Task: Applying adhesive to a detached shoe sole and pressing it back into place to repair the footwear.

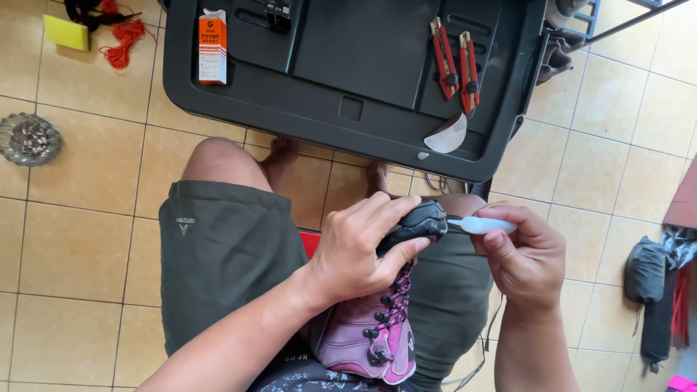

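1. The person sits over a tiled floor (87, 239) with a purple shoe (370, 330) on the lap, its black toe (417, 220) pointing away from the body
2. The left hand (356, 250) is closed around the front of the shoe; the thumb lies under the toe and the fingers (385, 207) wrap over the top of it
3. The right hand (526, 258) holds a small white tube (483, 225), pinched between thumb and fingers
4. The thin tip of the tube touches the right side of the toe
5. The shoe has black and pink laces (388, 308) running down the middle, and its heel rests near the person's belly
6. In front of the knees stands a black tray (348, 109), used as a bench
7. On the tray lie two red cutters (456, 62) side by side at the right, an orange and white box (213, 47) upright at the left, and a pale curved piece (448, 136) near the front edge
8. On the floor at the left are a yellow sponge (65, 33), a red cord (123, 40) and a round glass dish (29, 138)
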